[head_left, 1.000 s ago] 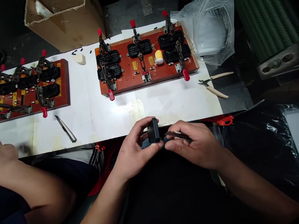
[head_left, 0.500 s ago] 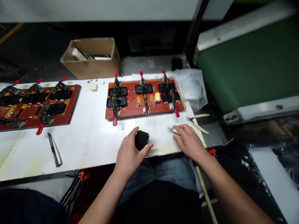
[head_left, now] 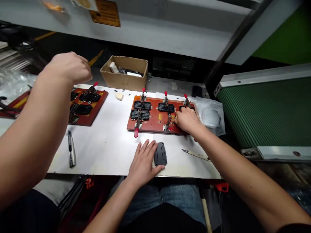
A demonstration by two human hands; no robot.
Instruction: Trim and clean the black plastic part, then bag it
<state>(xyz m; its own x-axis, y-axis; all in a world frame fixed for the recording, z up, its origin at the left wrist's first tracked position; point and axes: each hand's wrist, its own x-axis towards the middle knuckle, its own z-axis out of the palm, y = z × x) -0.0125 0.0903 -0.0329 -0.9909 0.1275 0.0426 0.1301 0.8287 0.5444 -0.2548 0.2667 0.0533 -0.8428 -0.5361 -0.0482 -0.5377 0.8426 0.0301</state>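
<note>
Two hands of ours are at work on the white table point(head_left: 107, 145). Nearest us, our left hand point(head_left: 143, 160) lies flat with fingers spread, gripping nothing, its thumb against the black part point(head_left: 160, 154) near the table's front edge. Just right of that a small knife point(head_left: 195, 154) lies loose, and far left a utility knife point(head_left: 71, 152). Farther on, our right hand point(head_left: 186, 119) rests curled on the right end of the red jig board point(head_left: 155, 124); we cannot tell whether it grips anything. A co-worker's hand point(head_left: 68, 68) hangs over a second red board point(head_left: 93, 108). Behind stand a cardboard box point(head_left: 125, 81) and a yellow label point(head_left: 105, 13), too blurred to read.
</note>
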